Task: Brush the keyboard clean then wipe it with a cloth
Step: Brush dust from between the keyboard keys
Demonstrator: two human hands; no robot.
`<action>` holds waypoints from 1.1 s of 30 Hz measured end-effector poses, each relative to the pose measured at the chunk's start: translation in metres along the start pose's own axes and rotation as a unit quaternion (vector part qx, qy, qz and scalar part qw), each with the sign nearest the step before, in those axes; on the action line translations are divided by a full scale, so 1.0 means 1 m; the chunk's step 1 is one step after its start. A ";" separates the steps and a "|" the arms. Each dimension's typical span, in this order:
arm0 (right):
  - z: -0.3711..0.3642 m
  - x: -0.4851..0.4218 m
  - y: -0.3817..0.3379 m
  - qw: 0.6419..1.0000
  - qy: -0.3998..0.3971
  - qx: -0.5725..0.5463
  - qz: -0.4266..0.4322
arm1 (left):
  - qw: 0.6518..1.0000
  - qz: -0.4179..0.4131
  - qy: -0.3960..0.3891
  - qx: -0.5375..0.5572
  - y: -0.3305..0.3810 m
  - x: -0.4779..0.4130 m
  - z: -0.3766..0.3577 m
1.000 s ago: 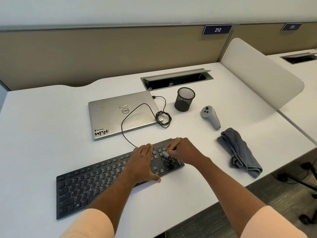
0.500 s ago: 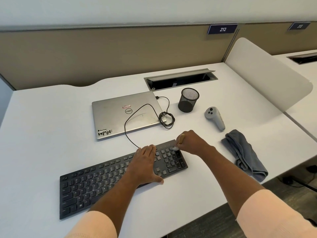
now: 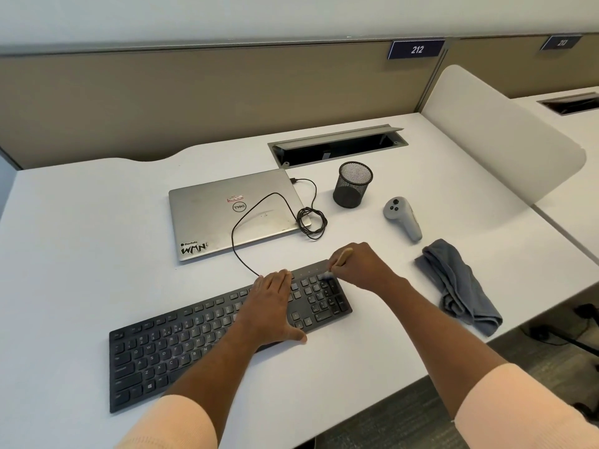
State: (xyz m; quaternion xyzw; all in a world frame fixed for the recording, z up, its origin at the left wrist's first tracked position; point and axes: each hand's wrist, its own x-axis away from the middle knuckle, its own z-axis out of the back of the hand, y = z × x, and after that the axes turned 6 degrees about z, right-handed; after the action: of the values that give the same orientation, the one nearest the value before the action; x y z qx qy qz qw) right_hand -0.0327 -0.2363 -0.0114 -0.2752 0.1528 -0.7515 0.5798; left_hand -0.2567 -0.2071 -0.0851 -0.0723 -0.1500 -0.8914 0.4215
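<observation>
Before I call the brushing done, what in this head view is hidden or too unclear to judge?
1. Brush, head view: the right hand hides most of its handle; the bristles are blurred.
2. Keyboard, head view: the left hand covers the keys under it; any dust is too small to see.
3. Desk cable box, head view: its inside is too dark.

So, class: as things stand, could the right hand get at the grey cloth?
Probably yes. The cloth lies on the desk to the right of the right hand, nothing between them, though that hand grips the brush.
</observation>
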 end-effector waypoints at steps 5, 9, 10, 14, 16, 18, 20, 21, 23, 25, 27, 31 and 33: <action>-0.008 0.022 -0.005 0.993 -0.099 0.001 0.070 | 1.000 0.000 0.001 0.001 0.001 0.001 0.002; -0.003 0.018 0.013 0.991 -0.077 0.093 0.057 | 1.000 0.001 -0.002 -0.006 0.002 0.002 0.003; -0.002 0.018 0.014 0.993 -0.067 0.081 0.051 | 1.000 0.001 -0.003 -0.005 0.002 0.002 0.003; -0.008 0.027 -0.004 0.995 -0.089 -0.011 0.048 | 1.000 0.003 -0.001 0.001 0.002 0.003 0.003; -0.015 0.029 -0.006 0.992 -0.116 0.019 0.052 | 1.000 0.004 -0.001 0.003 0.002 0.003 0.003; -0.016 0.026 0.001 0.991 -0.100 0.065 0.055 | 1.000 0.005 -0.001 0.005 0.002 0.002 0.004; -0.011 0.023 0.010 0.992 -0.073 0.094 0.040 | 1.000 0.004 -0.001 -0.001 0.002 0.003 0.004; -0.008 0.023 0.010 0.993 -0.064 0.095 0.033 | 1.000 0.004 -0.002 -0.002 0.002 0.003 0.004; -0.006 0.023 0.006 0.995 -0.073 0.059 0.020 | 1.000 0.005 -0.002 0.001 0.003 0.003 0.004; -0.010 0.026 0.001 0.991 -0.119 0.055 0.022 | 1.000 0.006 0.000 0.000 0.003 0.004 0.005; -0.014 0.022 0.006 0.985 -0.127 0.113 0.018 | 1.000 0.005 -0.001 -0.003 0.003 0.003 0.006; -0.005 0.004 0.019 0.993 -0.009 0.113 -0.012 | 1.000 0.005 -0.004 -0.001 0.004 0.005 0.007; 0.001 -0.004 0.014 0.998 0.050 0.029 -0.018 | 1.000 0.006 -0.003 0.001 0.004 0.005 0.008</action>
State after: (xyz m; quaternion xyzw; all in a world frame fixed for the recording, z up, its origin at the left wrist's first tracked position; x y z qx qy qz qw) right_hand -0.0208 -0.2365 -0.0189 -0.2237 0.1547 -0.7788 0.5652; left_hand -0.2565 -0.2108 -0.0755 -0.0753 -0.1513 -0.8884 0.4268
